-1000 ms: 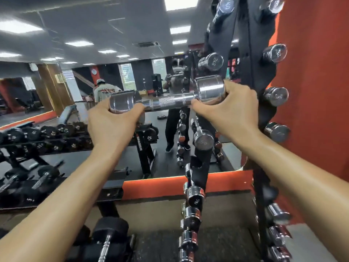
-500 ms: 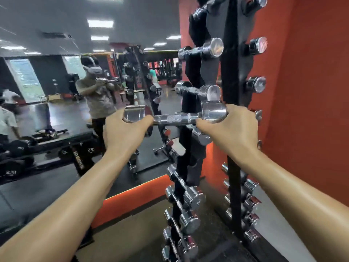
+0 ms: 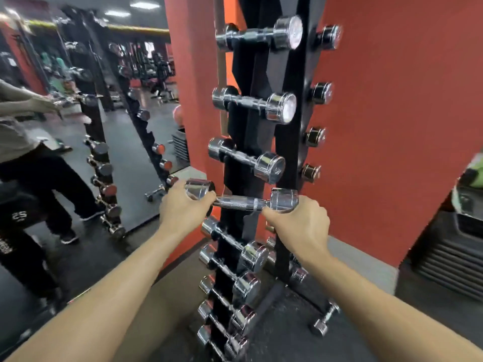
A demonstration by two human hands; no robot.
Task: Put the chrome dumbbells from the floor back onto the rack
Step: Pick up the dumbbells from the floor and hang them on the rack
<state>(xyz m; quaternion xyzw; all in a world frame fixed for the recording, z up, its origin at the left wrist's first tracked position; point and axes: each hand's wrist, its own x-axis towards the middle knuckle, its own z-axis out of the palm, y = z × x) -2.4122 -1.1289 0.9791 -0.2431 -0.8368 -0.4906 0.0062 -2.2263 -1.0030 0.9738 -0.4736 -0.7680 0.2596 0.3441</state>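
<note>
Seating the chrome dumbbell in the vacant cradle

Obs.: the chrome dumbbell (image 3: 240, 203) is held roughly level in front of the rack (image 3: 294, 152), well off the floor (image 3: 287, 335). It sits at the height of the gap between the racked dumbbell above (image 3: 251, 162) and the racked dumbbell below (image 3: 235, 248). The left grip (image 3: 183, 209) is curled over the left head. The right grip (image 3: 298, 226) is wrapped round the right head from beneath. The knurled handle is left bare between them. Whether the handle already touches the rack's supports cannot be told.

Judgement: placement step, probably near its end.

Method notes:
- The handle should be lowered squarely into both notches, with a head outside each side plate, as the neighbours lie.
- The piece should be kept level, so that one end is not caught before the other.
- Fingers tucked under the heads risk being pinched against the plates and should be slid outward as the load is taken up.
- Weight should be released only once both supports are felt to bear it.

A small dumbbell (image 3: 324, 322) is noted on the floor by the rack's base, so the task is judged unfinished.
</note>
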